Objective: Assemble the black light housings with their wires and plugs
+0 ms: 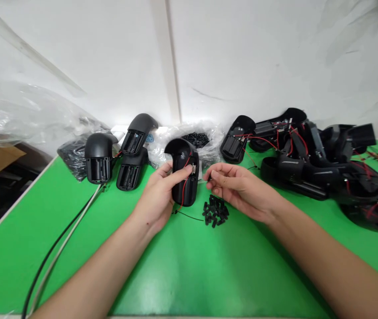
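Note:
My left hand [157, 199] holds a black plastic housing [184, 177] upright, with the thumb across its open face near a small metal part [194, 169]. A thin red wire [184, 192] runs down the housing, and a thin black wire [190, 216] trails onto the green table. My right hand [242, 190] is beside the housing, not touching it. A small dark piece [209, 178] shows between its thumb and fingertips. Just below lies a pile of small black pieces [215, 211].
Several black housings [129, 168] stand at the left, and a heap of wired housings [295, 155] lies at the right. A clear bag of black parts [197, 141] sits against the white wall. Black and white cables [59, 248] cross the green table [182, 270].

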`<state>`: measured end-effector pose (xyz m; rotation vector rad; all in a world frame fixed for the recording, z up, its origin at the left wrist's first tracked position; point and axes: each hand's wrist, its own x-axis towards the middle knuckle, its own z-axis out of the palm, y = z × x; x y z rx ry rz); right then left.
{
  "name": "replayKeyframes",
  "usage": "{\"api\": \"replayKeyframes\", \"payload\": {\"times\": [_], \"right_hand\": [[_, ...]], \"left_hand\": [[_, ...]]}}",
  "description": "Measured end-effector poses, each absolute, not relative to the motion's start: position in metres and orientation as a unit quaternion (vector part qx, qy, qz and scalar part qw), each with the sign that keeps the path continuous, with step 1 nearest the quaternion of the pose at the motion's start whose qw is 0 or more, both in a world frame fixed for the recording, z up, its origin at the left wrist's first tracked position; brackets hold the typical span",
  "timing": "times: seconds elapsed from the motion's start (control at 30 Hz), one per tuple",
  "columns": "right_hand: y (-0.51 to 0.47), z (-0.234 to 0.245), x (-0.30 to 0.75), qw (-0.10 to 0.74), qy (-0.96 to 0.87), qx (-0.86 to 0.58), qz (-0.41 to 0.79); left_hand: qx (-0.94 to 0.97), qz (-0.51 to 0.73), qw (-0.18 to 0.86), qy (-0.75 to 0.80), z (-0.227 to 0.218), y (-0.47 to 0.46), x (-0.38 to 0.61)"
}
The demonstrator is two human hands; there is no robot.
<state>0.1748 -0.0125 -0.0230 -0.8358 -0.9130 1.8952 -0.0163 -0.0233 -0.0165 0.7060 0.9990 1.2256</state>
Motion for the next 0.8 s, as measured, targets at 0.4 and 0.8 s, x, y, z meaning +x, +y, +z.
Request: {"api": "replayKeyframes", "payload": {"times": [0.4,0.8], "right_hand": [[-0.013,-0.031,0.167,0.5,-0.431,-0.342,0.669],[-0.013,-0.033,0.167,0.506,-0.501,-0.384,0.588]], "left_hand": [[0.337,0.531,0.634,0.45,-0.021,-0.025,-0.014],[0.404,0.535,0.571,0.475,-0.028,-0.024,-0.012]]}}
